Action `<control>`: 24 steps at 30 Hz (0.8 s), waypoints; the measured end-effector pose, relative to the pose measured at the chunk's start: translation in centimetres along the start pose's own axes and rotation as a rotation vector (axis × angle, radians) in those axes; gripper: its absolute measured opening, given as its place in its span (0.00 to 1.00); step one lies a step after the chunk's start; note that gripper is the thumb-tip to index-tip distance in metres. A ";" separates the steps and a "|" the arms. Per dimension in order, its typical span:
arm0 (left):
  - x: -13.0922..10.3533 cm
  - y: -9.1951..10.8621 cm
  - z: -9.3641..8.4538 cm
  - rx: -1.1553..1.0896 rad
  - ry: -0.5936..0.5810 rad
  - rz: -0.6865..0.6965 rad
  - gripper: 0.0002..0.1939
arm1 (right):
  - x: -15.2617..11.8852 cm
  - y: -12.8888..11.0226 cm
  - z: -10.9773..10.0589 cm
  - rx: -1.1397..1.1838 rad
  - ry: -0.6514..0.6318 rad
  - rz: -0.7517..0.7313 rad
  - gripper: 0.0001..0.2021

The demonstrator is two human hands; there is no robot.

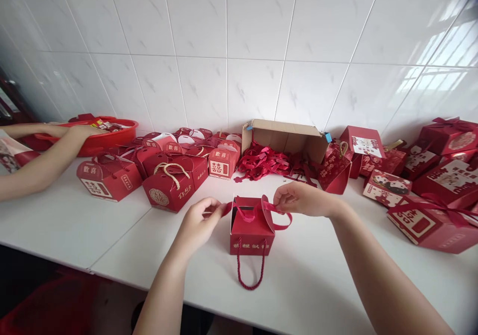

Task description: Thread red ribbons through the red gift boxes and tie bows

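works at lower centre of the frame on a small red gift box [251, 233], upright on a white table [317, 275], with a dark red cord handle [251, 287] hanging slack over the front. pinches one side of a red ribbon [248, 217] between thumb and fingers of the left hand [197, 225], just left of the box top, and the other side likewise in the right hand [302, 199], just right of it — hands apart from each other, clamped on the ribbon. has the box folded into shape and the ribbon laid across the top, apparently through the flaps (hard to be sure from this angle). shows a dark gap between the top panels, with no knot or bow in sight — judged roughly midway, with closing and tying seemingly left to do. draws comparison with a ribbon-topped box [444, 230] at the right edge, perhaps finished. backed, at upper centre, by a ribbon pile [265, 161] spilling from a cardboard carton [280, 138]. faces handled boxes [168, 190] at centre left, without ribbons as far as visible.
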State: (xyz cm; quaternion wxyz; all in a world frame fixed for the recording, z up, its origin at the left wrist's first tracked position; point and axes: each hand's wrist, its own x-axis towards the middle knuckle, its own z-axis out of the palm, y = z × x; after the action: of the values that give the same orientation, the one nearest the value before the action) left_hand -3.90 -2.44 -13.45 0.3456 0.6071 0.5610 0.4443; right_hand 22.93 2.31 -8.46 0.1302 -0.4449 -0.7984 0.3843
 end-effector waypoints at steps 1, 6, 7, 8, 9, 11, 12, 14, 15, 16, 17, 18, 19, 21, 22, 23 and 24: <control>0.2 -0.4 -0.4 0.024 0.054 -0.006 0.17 | -0.2 0.1 -0.3 -0.028 0.007 0.016 0.06; 0.8 -2.2 -2.0 0.162 0.134 -0.056 0.17 | -1.1 0.7 -1.4 -0.137 0.022 0.112 0.07; 0.8 -2.4 -2.1 0.178 0.119 -0.044 0.16 | -1.1 0.8 -1.4 -0.156 0.020 0.124 0.07; 0.7 -2.5 -2.2 0.190 0.120 -0.024 0.15 | -1.1 0.9 -1.4 -0.179 0.033 0.131 0.07; 0.6 -2.5 -2.3 0.203 0.142 -0.004 0.14 | -1.1 0.9 -1.3 -0.206 0.061 0.135 0.07; 0.1 -2.1 -2.4 0.236 0.187 0.022 0.13 | -1.1 0.9 -1.2 -0.263 0.127 0.145 0.10; -0.2 -1.6 -2.6 0.251 0.175 0.022 0.13 | -1.2 0.7 -1.1 -0.278 0.134 0.149 0.10; -1.2 -0.6 -2.9 0.250 0.066 0.012 0.13 | -1.6 0.2 -0.9 -0.255 0.029 0.147 0.11; -1.8 0.0 -3.1 0.222 -0.001 0.010 0.13 | -1.8 -0.1 -0.8 -0.220 -0.072 0.140 0.12; -2.3 0.4 -3.1 0.186 -0.067 0.005 0.13 | -2.0 -0.4 -0.7 -0.184 -0.177 0.128 0.14; -2.8 0.7 -3.0 0.150 -0.128 -0.005 0.12 | -2.1 -0.7 -0.5 -0.157 -0.268 0.112 0.17; -3.1 0.8 -2.8 0.118 -0.187 -0.020 0.11 | -2.1 -0.9 -0.2 -0.146 -0.331 0.101 0.20; -3.3 0.8 -2.6 0.095 -0.243 -0.038 0.10 | -2.0 -1.0 0.1 -0.152 -0.367 0.097 0.23; -3.3 0.2 -1.8 0.071 -0.322 -0.072 0.09 | -1.6 -1.0 0.9 -0.171 -0.404 0.130 0.27; -3.2 -0.3 -1.4 0.054 -0.319 -0.077 0.09 | -1.4 -0.9 1.4 -0.169 -0.422 0.165 0.28; -2.9 -0.8 -1.0 0.016 -0.261 -0.056 0.11 | -1.1 -0.7 1.8 -0.158 -0.439 0.206 0.29; -2.6 -1.3 -0.7 -0.025 -0.174 -0.026 0.13 | -0.8 -0.5 2.2 -0.143 -0.453 0.249 0.31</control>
State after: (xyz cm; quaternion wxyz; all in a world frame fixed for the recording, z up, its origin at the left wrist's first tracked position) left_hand -5.01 -4.90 -14.76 0.4063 0.6315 0.5312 0.3924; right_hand 21.91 0.43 -9.45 -0.1319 -0.4504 -0.7714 0.4298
